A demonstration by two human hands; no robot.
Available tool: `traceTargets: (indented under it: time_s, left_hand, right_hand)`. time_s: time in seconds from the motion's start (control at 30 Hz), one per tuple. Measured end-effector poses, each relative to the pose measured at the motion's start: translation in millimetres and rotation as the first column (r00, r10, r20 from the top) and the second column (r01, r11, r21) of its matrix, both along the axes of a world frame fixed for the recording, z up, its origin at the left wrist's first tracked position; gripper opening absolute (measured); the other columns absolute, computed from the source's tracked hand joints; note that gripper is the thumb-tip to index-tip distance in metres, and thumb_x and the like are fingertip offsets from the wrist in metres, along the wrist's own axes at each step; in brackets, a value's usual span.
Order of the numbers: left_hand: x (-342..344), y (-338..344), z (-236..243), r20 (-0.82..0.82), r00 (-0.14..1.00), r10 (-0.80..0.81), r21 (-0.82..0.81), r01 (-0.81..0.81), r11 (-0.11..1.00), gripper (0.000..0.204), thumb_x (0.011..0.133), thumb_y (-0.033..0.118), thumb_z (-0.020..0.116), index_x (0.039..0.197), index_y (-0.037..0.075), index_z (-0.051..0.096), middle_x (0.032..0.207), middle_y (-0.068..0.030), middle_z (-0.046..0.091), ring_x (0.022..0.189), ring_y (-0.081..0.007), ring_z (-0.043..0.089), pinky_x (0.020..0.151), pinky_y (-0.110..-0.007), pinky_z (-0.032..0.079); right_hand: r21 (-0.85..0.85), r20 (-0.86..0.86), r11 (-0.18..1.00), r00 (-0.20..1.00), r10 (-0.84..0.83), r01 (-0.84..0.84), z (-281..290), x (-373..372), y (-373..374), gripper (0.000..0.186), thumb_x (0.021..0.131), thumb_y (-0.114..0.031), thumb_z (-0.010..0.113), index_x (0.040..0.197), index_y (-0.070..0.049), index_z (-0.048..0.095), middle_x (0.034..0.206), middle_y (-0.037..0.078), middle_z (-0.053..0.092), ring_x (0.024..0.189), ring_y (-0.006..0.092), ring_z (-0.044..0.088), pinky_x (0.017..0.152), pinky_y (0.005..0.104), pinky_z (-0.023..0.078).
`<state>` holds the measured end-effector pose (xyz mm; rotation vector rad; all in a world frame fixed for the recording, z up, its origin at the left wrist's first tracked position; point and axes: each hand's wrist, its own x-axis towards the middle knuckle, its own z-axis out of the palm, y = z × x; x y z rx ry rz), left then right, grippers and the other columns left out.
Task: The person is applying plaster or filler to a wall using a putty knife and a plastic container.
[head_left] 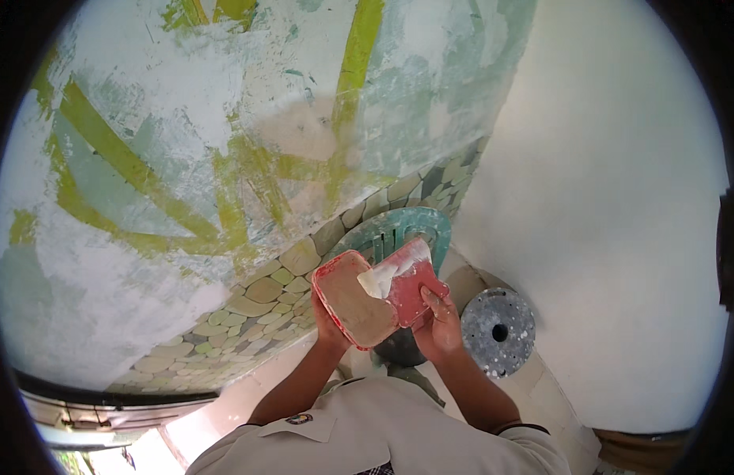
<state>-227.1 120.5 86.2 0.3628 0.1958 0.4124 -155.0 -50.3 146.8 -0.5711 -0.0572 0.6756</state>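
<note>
My left hand [328,326] is wrapped round the side of a shallow red rectangular tub [331,263], tilted so its inside faces me. Beige-brown putty [357,307] lies spread inside it. In my right hand [438,323] is a flat red putty spreader [415,291], gripped with the thumb on its face. White putty [395,267] coats the far and left edges of the spreader. The spreader's left edge overlaps the tub's right side; I cannot tell whether the two touch.
A paint-spattered green plastic stool [434,226] stands beyond my hands. At the right is a speckled grey round object with a central hole [521,328]. Ahead rises a wall [185,119] with green stripes and white patches, stone-patterned at its base [260,291]. A white wall [612,198] stands right.
</note>
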Motion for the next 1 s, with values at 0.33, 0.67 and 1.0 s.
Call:
traceTargets:
  time_s: [0.33, 0.67, 1.0]
  left_hand:
    - [-47, 31, -6, 0.054, 0.95, -0.307, -0.113, 0.311, 0.944, 0.068, 0.09, 0.061, 0.035, 0.134, 0.01, 0.044, 0.129, -0.0095, 0.053, 0.116, -0.0287, 0.052, 0.099, -0.044, 0.043]
    - [-79, 64, -25, 0.098, 0.905, -0.414, -0.053, 0.42, 0.906, 0.075, 0.085, 0.07, 0.034, 0.135, 0.015, 0.044, 0.132, -0.0075, 0.052, 0.12, -0.0294, 0.05, 0.101, -0.047, 0.04]
    - [-164, 132, -82, -0.119, 0.987, -0.107, 0.089, 0.118, 0.989, 0.071, 0.087, 0.066, 0.041, 0.137, 0.015, 0.042, 0.132, -0.0056, 0.051, 0.117, -0.0259, 0.053, 0.096, -0.049, 0.045]
  right_hand:
    - [-0.121, -0.012, 0.954, 0.96, -0.278, 0.275, -20, -93, 23, 0.025, 0.093, -0.008, 0.054, 0.118, -0.005, 0.056, 0.114, 0.006, 0.062, 0.104, 0.0192, 0.061, 0.088, 0.0348, 0.051]
    - [-0.168, -0.026, 0.914, 0.925, -0.38, 0.37, -26, -128, 47, 0.026, 0.093, -0.01, 0.054, 0.119, -0.005, 0.055, 0.115, 0.008, 0.062, 0.104, 0.0205, 0.061, 0.088, 0.0369, 0.051]
    - [-0.302, 0.083, 0.878, 0.928, -0.363, 0.37, -60, -82, 92, 0.026, 0.092, -0.013, 0.055, 0.117, -0.007, 0.052, 0.108, 0.008, 0.063, 0.092, 0.021, 0.064, 0.071, 0.0383, 0.056]
